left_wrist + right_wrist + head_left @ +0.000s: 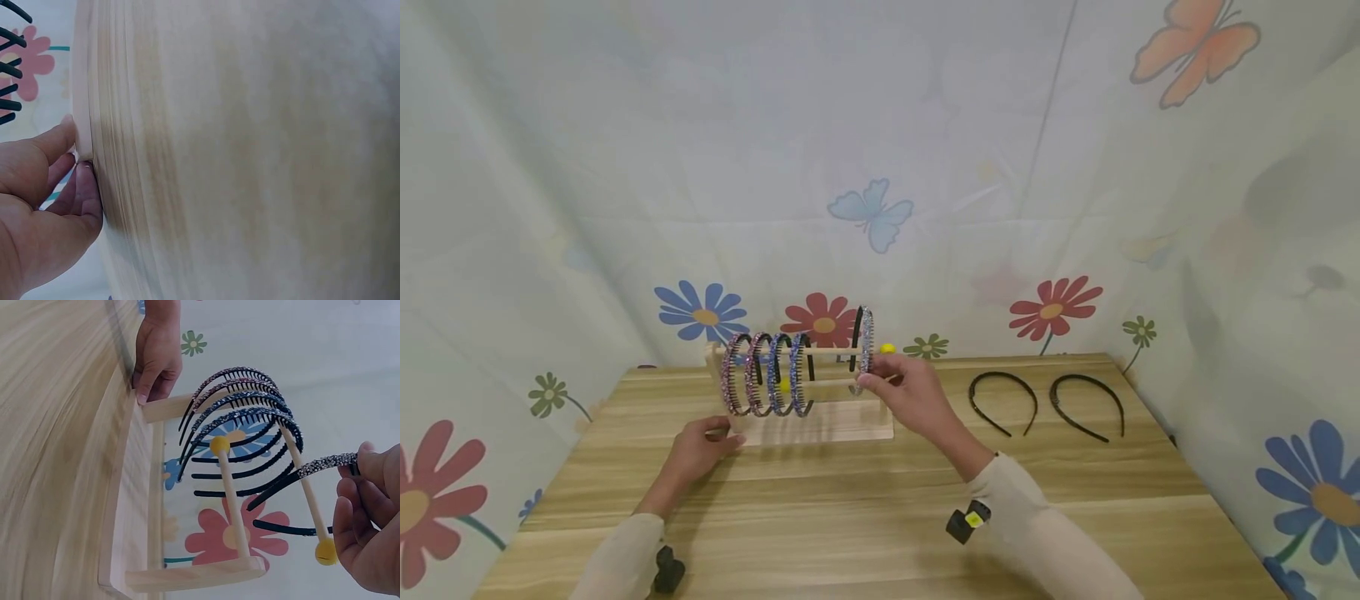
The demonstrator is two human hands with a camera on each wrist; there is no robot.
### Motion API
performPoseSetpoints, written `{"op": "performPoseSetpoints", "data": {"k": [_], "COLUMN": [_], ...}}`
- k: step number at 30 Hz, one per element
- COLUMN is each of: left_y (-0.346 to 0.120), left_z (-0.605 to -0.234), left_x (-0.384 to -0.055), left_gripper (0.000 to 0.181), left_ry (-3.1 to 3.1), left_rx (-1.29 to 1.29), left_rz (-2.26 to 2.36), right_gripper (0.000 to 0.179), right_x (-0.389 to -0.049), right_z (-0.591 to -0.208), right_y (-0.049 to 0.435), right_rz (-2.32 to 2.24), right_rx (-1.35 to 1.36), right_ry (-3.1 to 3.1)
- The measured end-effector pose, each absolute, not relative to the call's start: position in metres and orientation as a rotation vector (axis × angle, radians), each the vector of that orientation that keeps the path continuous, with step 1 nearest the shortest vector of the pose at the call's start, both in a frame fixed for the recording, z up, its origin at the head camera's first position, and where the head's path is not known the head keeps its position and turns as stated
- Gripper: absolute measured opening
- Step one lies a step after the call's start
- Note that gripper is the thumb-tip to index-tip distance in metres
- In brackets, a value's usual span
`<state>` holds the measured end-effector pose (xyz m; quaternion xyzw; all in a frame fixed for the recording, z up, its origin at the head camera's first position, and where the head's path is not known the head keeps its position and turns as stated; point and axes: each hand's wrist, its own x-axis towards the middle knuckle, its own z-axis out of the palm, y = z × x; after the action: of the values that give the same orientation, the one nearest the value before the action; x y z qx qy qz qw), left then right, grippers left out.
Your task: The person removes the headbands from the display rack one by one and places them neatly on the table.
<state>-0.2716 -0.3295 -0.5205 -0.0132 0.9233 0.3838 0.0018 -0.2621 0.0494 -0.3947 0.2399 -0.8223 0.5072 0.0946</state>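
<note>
A wooden headband rack (842, 423) stands on the table, with two rods tipped by yellow balls (220, 445). Two pink glittery headbands (727, 379) and two blue ones (795, 375) hang over the rods on its left part. My right hand (917, 396) pinches a silver rhinestone headband (328, 464) between thumb and fingers at the rack's right end, beside the rod tips. At the base's front left corner, my left hand (696, 450) holds the edge, thumb on one side and fingers on the other (87, 194).
Two black headbands (1003, 375) (1086, 379) lie on the wooden table (850, 517) right of the rack. Behind the table hangs a pale cloth backdrop (760, 167) printed with flowers and butterflies.
</note>
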Motion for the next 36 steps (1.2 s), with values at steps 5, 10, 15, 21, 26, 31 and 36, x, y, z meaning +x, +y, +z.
{"op": "performPoseSetpoints", "data": {"k": [5,10,15,21,26,31,36], "left_y": [-0.33,-0.329,-0.329,-0.33,-0.33,-0.331,-0.33], "left_z": [-0.521,-0.521,-0.521,-0.521,-0.523,-0.523,-0.522], "left_x": [-0.272,-0.272,-0.272,-0.271,-0.271,-0.272,-0.271], "left_gripper": [0.052,0.052,0.053,0.052,0.052,0.052,0.052], "left_ry": [2.904,2.9,2.902,2.907,2.898,2.893,2.898], "left_rx": [-0.027,-0.017,-0.019,-0.007,-0.014,-0.007,-0.008], "left_rz": [1.208,1.219,1.211,1.214,1.227,1.228,1.223], "right_gripper": [0.017,0.017,0.019,0.021,0.02,0.019,0.019], "right_x": [-0.264,-0.264,-0.262,-0.262,-0.263,-0.263,-0.265], "right_z": [-0.388,-0.383,-0.376,-0.37,-0.368,-0.367,-0.369], "right_y": [0.056,0.062,0.068,0.075,0.083,0.091,0.099], "right_rz": [1.483,1.462,1.447,1.432,1.429,1.423,1.392], "right_rx": [0.711,0.712,0.688,0.681,0.667,0.649,0.632], "right_ry": [-2.444,-2.426,-2.434,-2.432,-2.432,-2.439,-2.437]}}
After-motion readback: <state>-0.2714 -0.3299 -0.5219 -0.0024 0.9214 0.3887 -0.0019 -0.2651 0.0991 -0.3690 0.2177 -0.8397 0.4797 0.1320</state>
